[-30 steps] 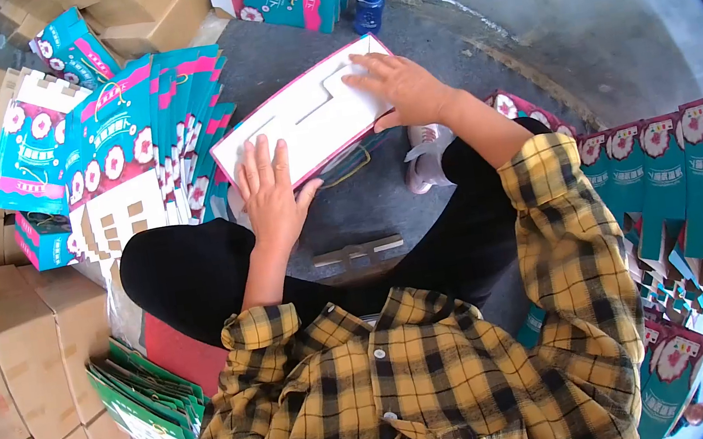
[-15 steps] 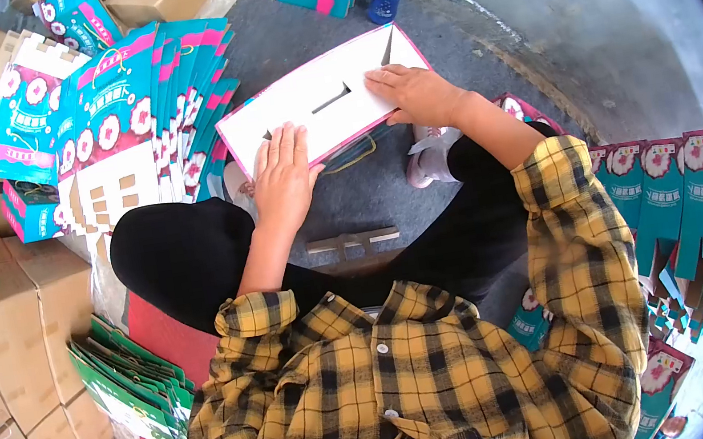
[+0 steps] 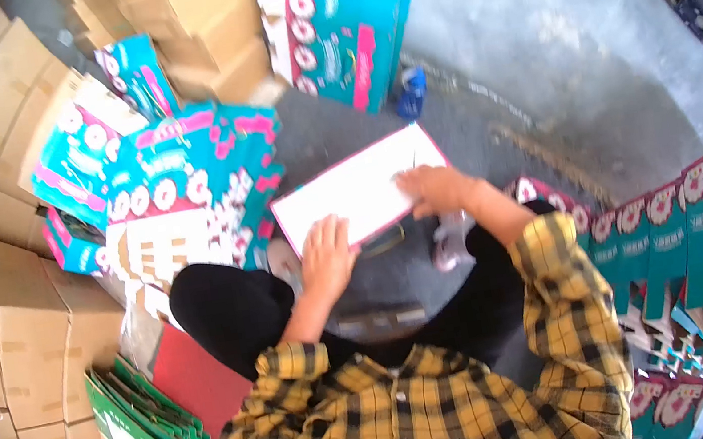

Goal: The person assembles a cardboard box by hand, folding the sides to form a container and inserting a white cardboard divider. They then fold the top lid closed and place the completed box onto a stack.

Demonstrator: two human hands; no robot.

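A carton with a white panel and pink edges lies slantwise in front of my legs. My left hand rests on its near left part, fingers stretched out over the white surface. At the right end my right hand presses on the panel, fingers pointing left and slightly blurred. A thin yellowish cord shows just under the carton's near edge. Both hands touch the carton from above, and neither is wrapped round it.
Flat teal-and-pink printed cartons are fanned out on the left. Brown boxes are stacked beyond them. A blue bottle stands near a large teal carton. Green folded bags lie lower left; teal cartons line the right.
The whole view has shifted, so everything sits lower and more of the back shows. Both hands stay on the carton. The dark slots in its white panel can hardly be made out now.
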